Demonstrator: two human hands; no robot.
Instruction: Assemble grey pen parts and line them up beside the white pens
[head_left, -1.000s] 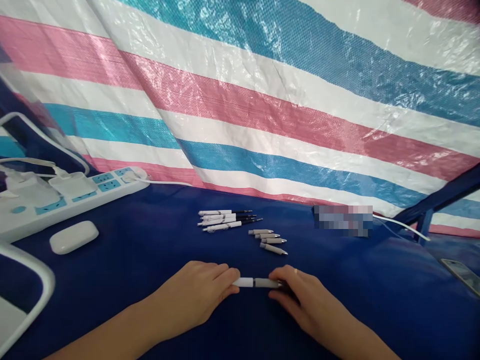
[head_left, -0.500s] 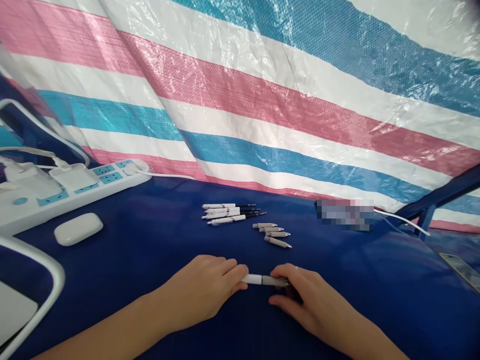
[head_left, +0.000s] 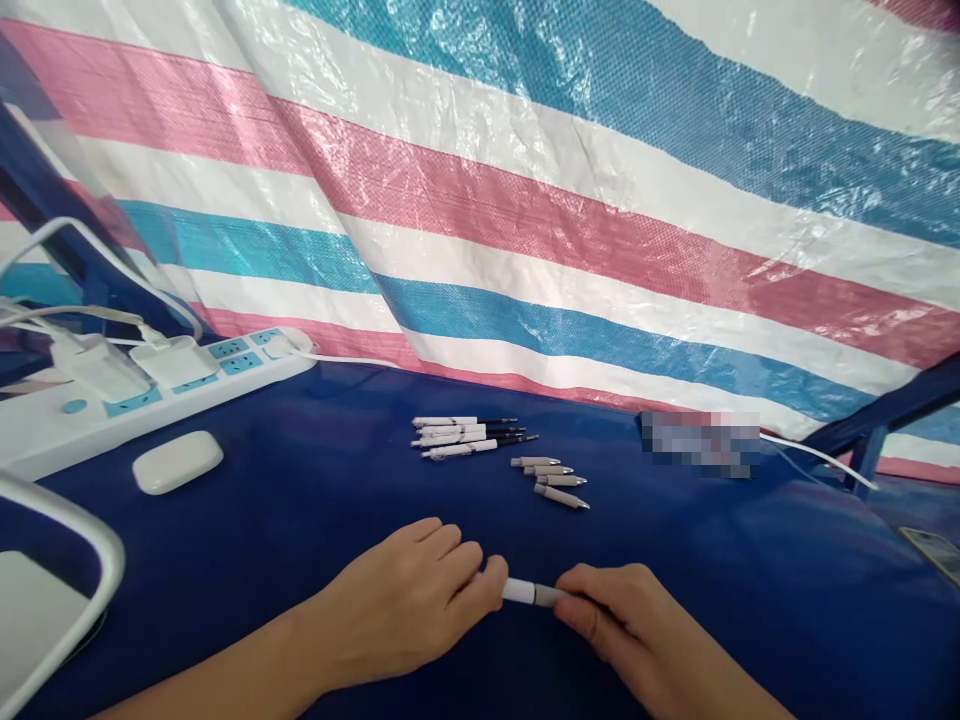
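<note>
Between my two hands is a pen with a white barrel and a grey grip section. My left hand is closed around the white end. With thumb and fingers, my right hand pinches the grey end, and its tip is hidden. Beyond my hands lie several white pen barrels with dark refills sticking out to the right. Several loose grey grip sections with silvery tips lie close to them, nearer to me and a little to the right.
A white power strip with plugged-in chargers runs along the left, behind a white rounded case. A white curved tube stands at the left edge. At the back right are a blurred item and a phone. Striped sheeting hangs behind.
My right thumb and fingers have closed onto the grey end of the pen, where they stood looser before. The view has shifted slightly, and the laid-out parts keep their places.
</note>
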